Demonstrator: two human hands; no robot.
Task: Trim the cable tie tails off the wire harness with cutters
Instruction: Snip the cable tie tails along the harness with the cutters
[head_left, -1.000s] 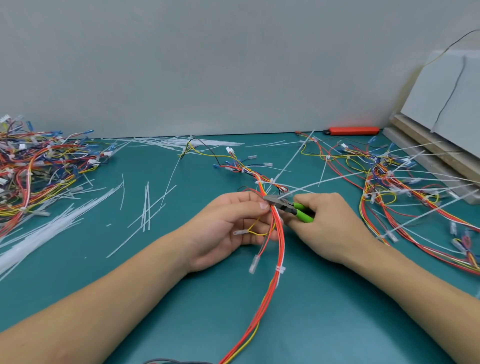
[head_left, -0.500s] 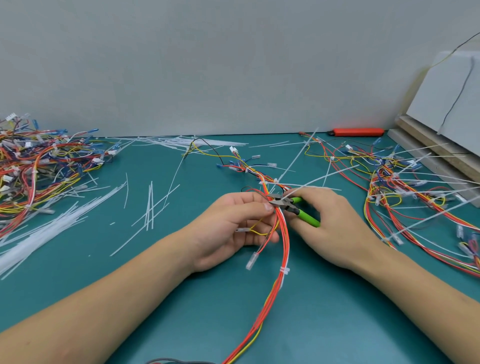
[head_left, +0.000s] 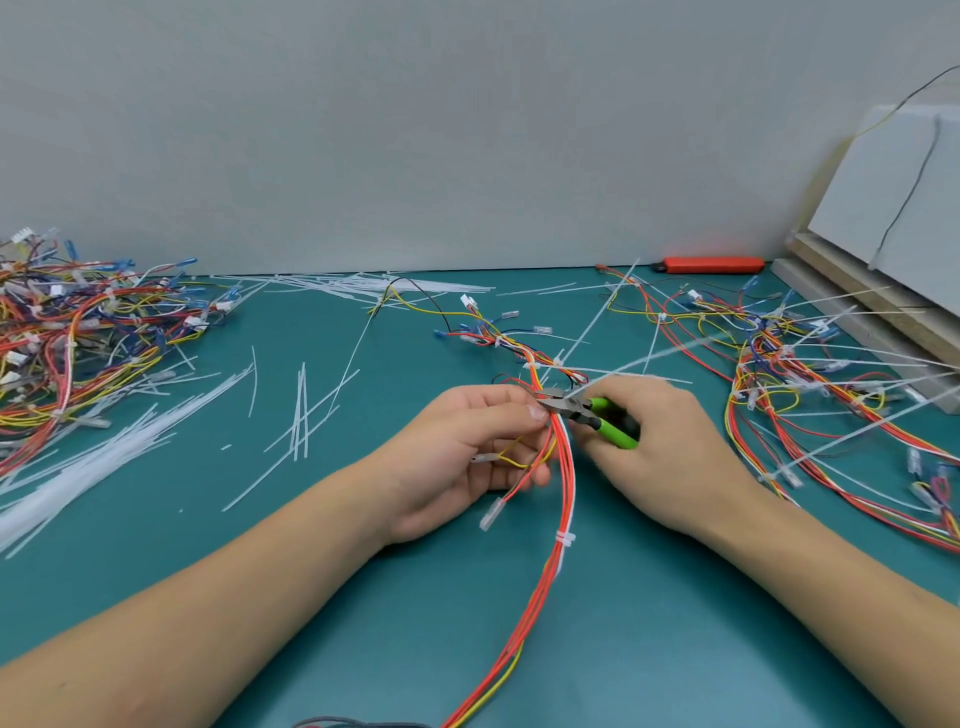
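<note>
A red, orange and yellow wire harness (head_left: 563, 483) runs from the table's middle toward me. My left hand (head_left: 467, 457) grips the bundle, thumb pressed near the top. My right hand (head_left: 660, 452) holds green-handled cutters (head_left: 597, 418), whose metal jaws sit at the bundle right by my left thumb. A long white cable tie tail (head_left: 654, 358) sticks out up and to the right from the jaws. Lower on the harness a trimmed white tie (head_left: 565, 538) wraps the wires.
A pile of harnesses (head_left: 67, 343) lies at the far left, beside loose cut white tails (head_left: 130, 447). More harnesses with long untrimmed tails (head_left: 810, 374) spread at the right. An orange tool (head_left: 711, 265) lies by the wall, and boards (head_left: 883, 249) lean at the far right.
The cutters' jaws have stayed at the bundle by my left thumb. The long white tail at the jaws now shows blurred, up and to the right. Both hands have barely shifted.
</note>
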